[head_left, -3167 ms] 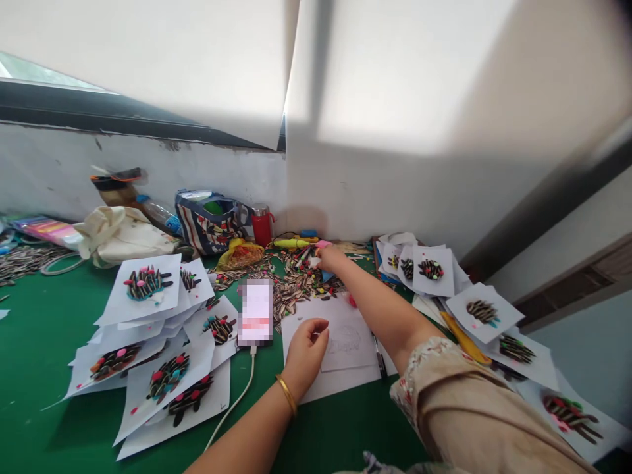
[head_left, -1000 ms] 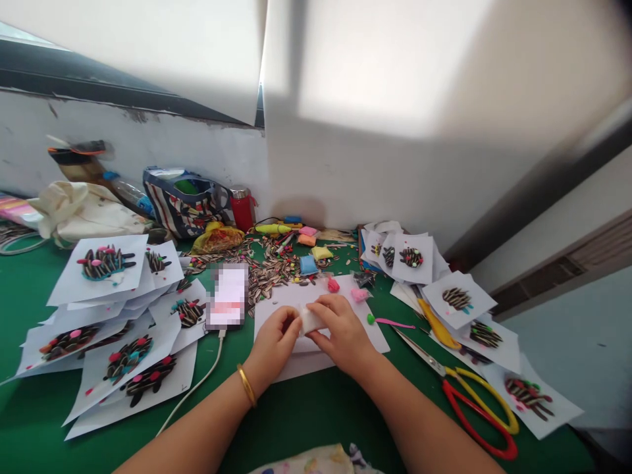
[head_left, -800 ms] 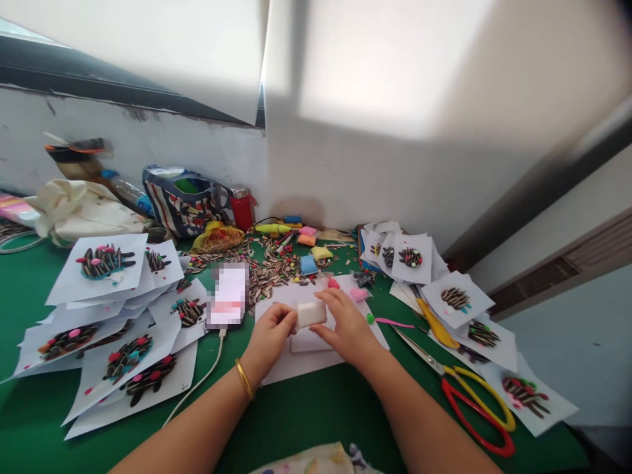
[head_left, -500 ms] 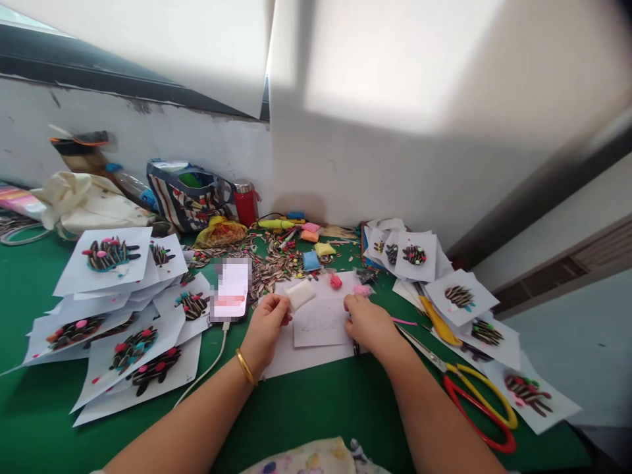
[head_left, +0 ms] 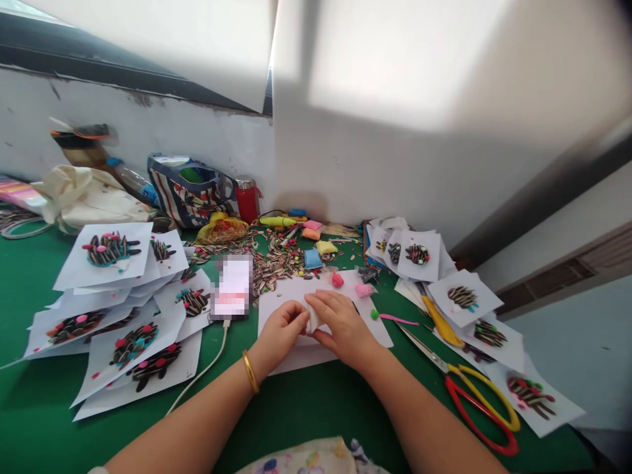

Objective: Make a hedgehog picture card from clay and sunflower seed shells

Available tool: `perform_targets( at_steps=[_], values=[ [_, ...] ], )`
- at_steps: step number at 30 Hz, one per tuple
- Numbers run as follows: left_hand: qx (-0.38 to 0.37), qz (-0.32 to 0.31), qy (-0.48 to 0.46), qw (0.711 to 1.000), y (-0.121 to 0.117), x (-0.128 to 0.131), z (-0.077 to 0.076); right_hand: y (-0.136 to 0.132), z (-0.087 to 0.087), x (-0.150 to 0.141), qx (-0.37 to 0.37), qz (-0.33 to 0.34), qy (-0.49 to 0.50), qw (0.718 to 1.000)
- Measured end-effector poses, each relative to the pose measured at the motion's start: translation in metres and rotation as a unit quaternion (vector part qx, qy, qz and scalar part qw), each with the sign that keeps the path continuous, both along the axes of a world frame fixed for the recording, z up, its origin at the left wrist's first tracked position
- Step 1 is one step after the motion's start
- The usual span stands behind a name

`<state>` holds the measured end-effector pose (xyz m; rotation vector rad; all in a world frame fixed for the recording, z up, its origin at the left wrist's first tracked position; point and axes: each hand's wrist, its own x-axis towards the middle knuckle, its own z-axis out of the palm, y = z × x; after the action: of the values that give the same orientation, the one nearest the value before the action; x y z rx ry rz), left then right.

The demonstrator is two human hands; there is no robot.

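White, soft-looking packet (head_left: 312,320) held up over the middle of the large sheet of paper (head_left: 281,293), which lies on the green desk (head_left: 320,418) between the two card piles. Left hand (head_left: 282,329) pinches the packet's left end, thumb against curled forefinger; right hand (head_left: 343,322) has its fingers laid over the other end, thumb below. Change noted: half a second ago the left hand had the packet alone, held flat, and the right was off by the sheet's right edge; now both grip it, and the smaller sheet with the drawing is covered by them. Reading: work has become two-handed and centred on the packet, the drawing out of use for the moment. Whether the wrapper is being parted or merely squeezed cannot fairly be told, the fingers hiding most of it. Pink packet (head_left: 364,290) at the sheet's far right corner, red packet (head_left: 337,280) at its far edge, blue packet (head_left: 313,259) just beyond. Seeds (head_left: 271,266) spread towards the desk's wall edge. Phone (head_left: 231,289) beside the sheet's left edge; scissors (head_left: 448,370) off its right, blades pointing at the near right corner, handles towards the desk's right edge.
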<state>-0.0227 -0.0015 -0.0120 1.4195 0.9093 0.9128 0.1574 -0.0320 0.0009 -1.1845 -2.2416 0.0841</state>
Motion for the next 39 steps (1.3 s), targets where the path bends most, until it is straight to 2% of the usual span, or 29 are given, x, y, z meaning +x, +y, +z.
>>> perform_targets(
  at_steps=[3,9,14,20,25,32,39],
  values=[
    [0.017,-0.003,0.008,1.0,-0.001,-0.001,0.001,-0.002,-0.001,-0.003,-0.008,-0.002,0.021,1.0],
    [0.039,0.036,0.005,0.999,-0.002,-0.004,0.002,-0.011,0.008,-0.013,0.018,-0.041,0.089,0.995],
    [0.047,-0.014,0.006,0.999,-0.007,-0.001,0.003,-0.01,0.002,-0.017,-0.043,-0.029,0.098,0.994],
    [0.104,0.016,0.046,0.993,-0.007,-0.001,0.005,-0.009,0.007,-0.012,-0.09,-0.004,0.096,0.991],
    [0.154,0.024,0.085,0.984,-0.007,-0.001,-0.001,-0.01,0.011,-0.009,-0.115,0.011,0.089,0.989],
    [0.208,-0.008,0.192,0.959,-0.015,0.001,-0.002,-0.011,0.007,-0.015,-0.048,-0.05,0.032,0.997],
    [0.255,0.0,0.239,0.937,-0.016,0.003,0.004,-0.012,0.008,-0.022,-0.002,-0.098,0.032,0.995]
  ],
)
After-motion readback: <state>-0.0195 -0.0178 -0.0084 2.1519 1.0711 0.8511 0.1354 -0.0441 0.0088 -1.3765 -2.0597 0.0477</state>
